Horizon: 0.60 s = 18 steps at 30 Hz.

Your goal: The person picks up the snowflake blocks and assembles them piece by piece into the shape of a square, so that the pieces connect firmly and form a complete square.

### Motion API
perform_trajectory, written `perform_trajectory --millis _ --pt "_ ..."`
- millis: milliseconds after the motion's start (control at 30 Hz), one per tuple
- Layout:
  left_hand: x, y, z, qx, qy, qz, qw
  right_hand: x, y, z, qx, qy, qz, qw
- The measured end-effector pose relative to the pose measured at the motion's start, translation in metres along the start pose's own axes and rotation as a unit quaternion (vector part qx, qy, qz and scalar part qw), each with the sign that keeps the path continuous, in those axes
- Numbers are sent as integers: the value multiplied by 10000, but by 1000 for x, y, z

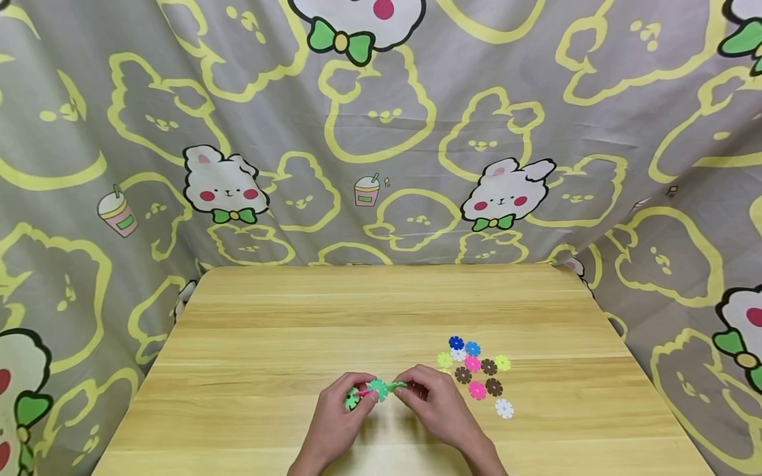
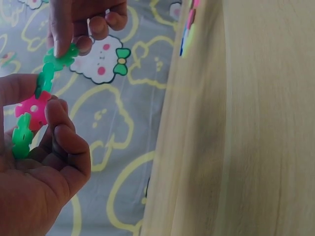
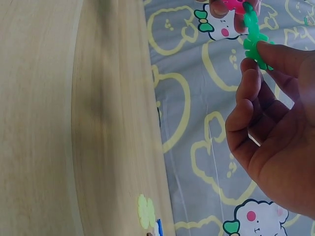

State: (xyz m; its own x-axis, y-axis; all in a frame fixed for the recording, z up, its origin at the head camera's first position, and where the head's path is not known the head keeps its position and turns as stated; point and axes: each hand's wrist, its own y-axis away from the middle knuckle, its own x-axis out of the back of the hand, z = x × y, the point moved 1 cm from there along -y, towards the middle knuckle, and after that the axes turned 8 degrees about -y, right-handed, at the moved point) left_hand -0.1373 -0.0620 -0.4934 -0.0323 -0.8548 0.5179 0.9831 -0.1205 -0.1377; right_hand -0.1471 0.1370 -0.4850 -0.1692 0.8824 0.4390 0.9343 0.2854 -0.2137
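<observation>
Between the two hands hangs a short chain of notched plastic discs, joined slot to slot above the table. Its left end is a green disc (image 2: 22, 136), followed by a pink disc (image 2: 33, 109), then a teal-green disc (image 1: 378, 389). At the right end is another green disc (image 3: 257, 48). My left hand (image 1: 340, 411) grips the chain around the pink disc, thumb and fingers bent on it. With thumb and forefinger my right hand (image 1: 436, 408) pinches the right-end green disc. Fingers partly hide the joints.
Loose snowflake discs lie on the wooden table (image 1: 268, 344) right of the hands: several colours, including a dark blue disc (image 1: 456, 342), a pink disc (image 1: 477, 391), a brown disc (image 1: 494, 387) and a white disc (image 1: 504, 408). A patterned curtain (image 1: 387, 198) hangs behind the table.
</observation>
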Motion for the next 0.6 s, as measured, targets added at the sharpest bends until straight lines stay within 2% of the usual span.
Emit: perform_trajectory --millis 400,600 --pt "-1 -2 -2 39 -146 -145 9998 -1 1 -2 390 253 99 9989" --pt "-1 -2 -3 71 -172 -250 9995 -3 1 0 847 531 118 9949"
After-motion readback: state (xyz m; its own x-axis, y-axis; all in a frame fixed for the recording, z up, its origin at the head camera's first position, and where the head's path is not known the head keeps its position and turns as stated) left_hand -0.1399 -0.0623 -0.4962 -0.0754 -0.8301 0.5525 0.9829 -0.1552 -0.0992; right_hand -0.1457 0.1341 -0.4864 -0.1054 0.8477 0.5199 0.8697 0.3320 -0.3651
